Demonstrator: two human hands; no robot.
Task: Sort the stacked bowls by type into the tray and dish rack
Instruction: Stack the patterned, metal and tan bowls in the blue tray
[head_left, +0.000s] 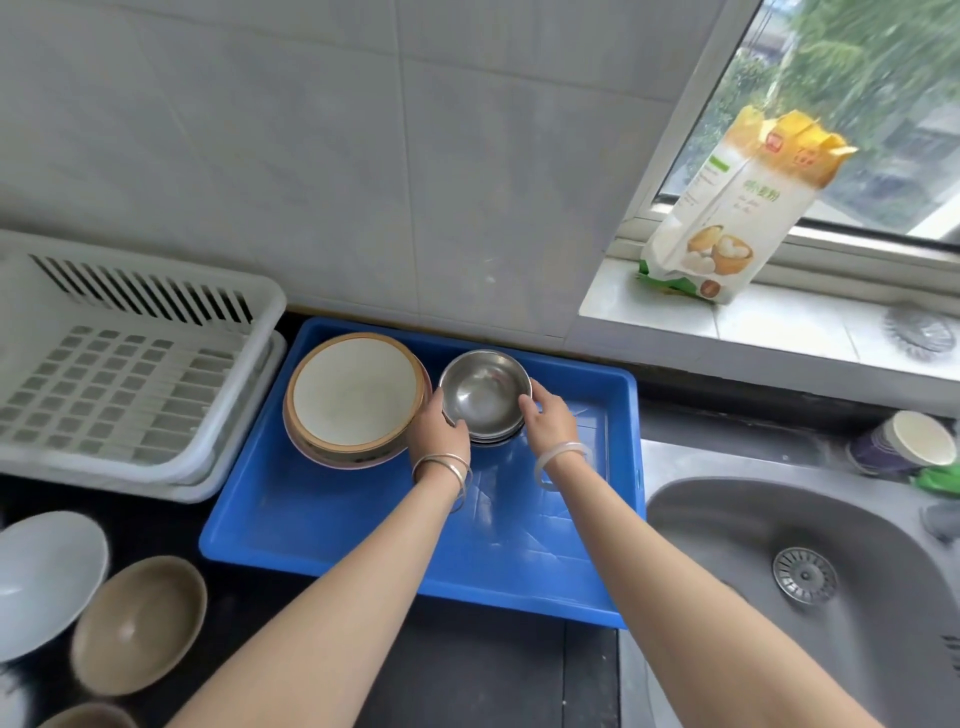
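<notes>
Left hand (439, 426) curled round the near-left side of the small round stainless-steel bowl (483, 395), right hand (550, 415) curled round its right side; both clamped on it, fingers at the rim. Tops a short nest of like steel bowls at the back of the shallow blue plastic tray (363, 525), just beside a stack of wide cream ceramic bowls with tan rims (356, 395). Two-sided grip probably to keep the slick metal level and to part it from the ones nested under it; cannot tell whether lifted or resting. Steel and ceramic side by side in one tray: types grouped, likely on purpose. White slatted plastic dish rack (130, 374) just left of the tray, within easy reach for the next type. Pale grey bowl (41, 577) and brown bowl (137, 623) loose on the dark table (493, 675), near-left, seemingly not yet sorted.
</notes>
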